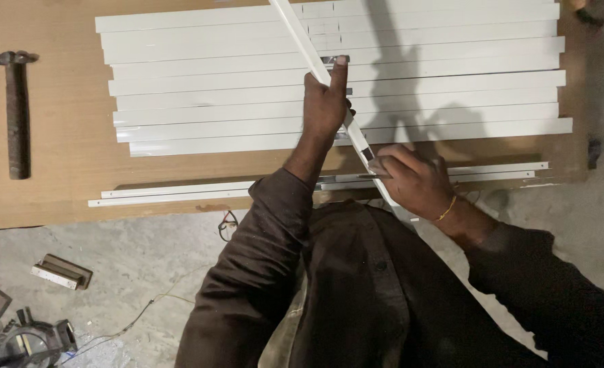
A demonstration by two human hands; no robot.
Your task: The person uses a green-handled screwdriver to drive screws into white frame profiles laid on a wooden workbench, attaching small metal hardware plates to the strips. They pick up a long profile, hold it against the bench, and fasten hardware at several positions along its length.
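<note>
The left hand (326,102) wraps shut around a long white strip (302,37) that runs from 11 o'clock down to 5 o'clock across the stack of white strips (452,75) on the desk (56,136). The right hand (411,178) pinches the same strip lower down, fingers pressed together near a dark mark. A hammer (17,112) lies at 9 o'clock. Held only at two close points, the long strip could flex, slip sideways or scrape the stacked ones.
</note>
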